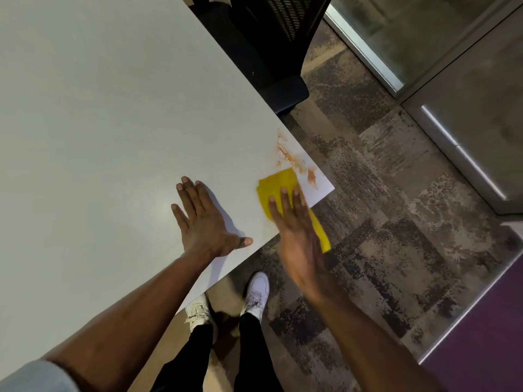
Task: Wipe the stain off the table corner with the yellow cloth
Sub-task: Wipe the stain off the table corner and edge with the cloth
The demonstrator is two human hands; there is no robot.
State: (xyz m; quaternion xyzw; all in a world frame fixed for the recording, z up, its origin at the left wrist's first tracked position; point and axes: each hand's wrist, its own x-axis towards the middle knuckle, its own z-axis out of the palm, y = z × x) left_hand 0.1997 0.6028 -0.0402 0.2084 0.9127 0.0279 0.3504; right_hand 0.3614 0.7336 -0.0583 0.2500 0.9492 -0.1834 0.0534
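Note:
An orange-brown smeared stain (294, 161) streaks the white table (113, 114) close to its near right corner. A folded yellow cloth (278, 186) lies on the table just below the stain, and part of it hangs past the table edge. My right hand (294, 230) presses flat on the cloth with fingers stretched out, fingertips a short way from the stain. My left hand (203, 219) rests flat on the bare tabletop to the left of the cloth, fingers spread, holding nothing.
A black office chair (271, 43) stands against the table's far right edge. Patterned carpet (382, 222) lies to the right, with glass partitions (452, 66) beyond. My feet in white shoes (256, 295) stand by the table's near edge.

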